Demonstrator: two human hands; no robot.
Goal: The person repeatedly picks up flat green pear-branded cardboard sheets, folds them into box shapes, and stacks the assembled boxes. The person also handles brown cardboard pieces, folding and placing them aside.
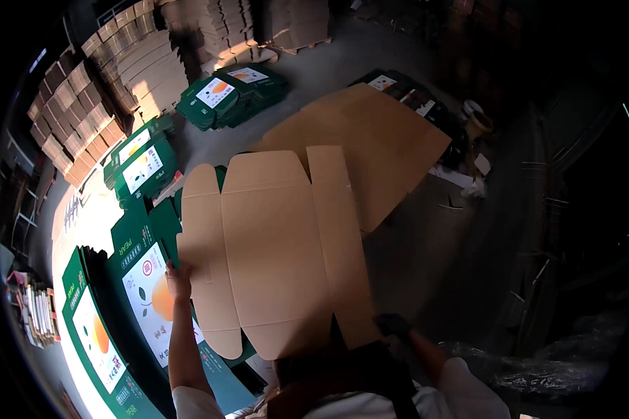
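Observation:
A flat, die-cut cardboard box blank [276, 244], plain brown side up, spreads out in front of me with its creases and rounded flaps showing. At its left edge my left hand [179, 281] is closed on the board. My right hand [393, 325], in a dark glove, grips near the lower right corner; its fingers are partly lost in shadow. Beneath and left of the blank lies a stack of green printed box blanks [134, 255] with pear pictures. Beyond it rests a larger brown cardboard sheet [370, 150], apart from my hands.
More green printed blanks are stacked at the left [91, 328], at the far left [143, 164] and farther back [230, 94]. Brown carton piles [77, 119] line the back left. Crumpled clear plastic [545, 366] lies on the dark floor at right, and a tape roll [476, 124] sits farther off.

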